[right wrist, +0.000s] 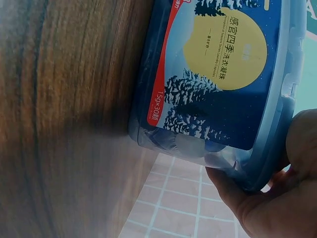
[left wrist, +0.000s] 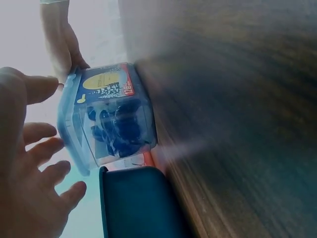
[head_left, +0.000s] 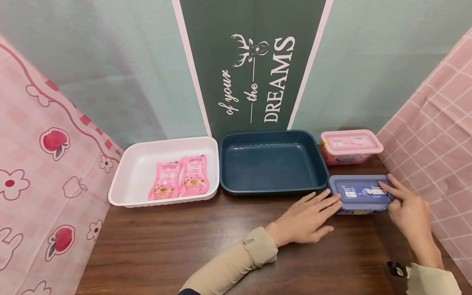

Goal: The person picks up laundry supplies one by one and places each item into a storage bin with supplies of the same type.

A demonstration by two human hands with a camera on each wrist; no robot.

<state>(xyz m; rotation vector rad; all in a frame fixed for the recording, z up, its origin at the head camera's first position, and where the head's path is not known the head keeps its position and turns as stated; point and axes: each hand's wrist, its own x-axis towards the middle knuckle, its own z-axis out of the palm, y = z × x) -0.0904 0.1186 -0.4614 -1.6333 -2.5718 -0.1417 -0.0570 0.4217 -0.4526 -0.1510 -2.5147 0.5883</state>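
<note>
A blue-lidded tub of laundry capsules [head_left: 363, 194] stands on the table at the right. Through its clear end in the left wrist view, dark capsules [left wrist: 124, 126] show. My right hand [head_left: 411, 209] grips the tub's right end, with fingers over the lid and at the side. My left hand [head_left: 304, 219] reaches to the opposite end, its fingers extended and fingertips at the lid's left edge. From the right wrist view, the tub's printed front label [right wrist: 225, 49] faces the camera, and my right hand [right wrist: 285, 193] wraps the lid's corner.
Behind the blue tub stands a pink-lidded tub [head_left: 352, 147]. A dark blue tray [head_left: 273, 190] sits just left of both. Further left, a white tray [head_left: 129, 164] holds two pink pouches [head_left: 193, 176]. A pink tiled cloth [head_left: 439, 139] hangs along the right side.
</note>
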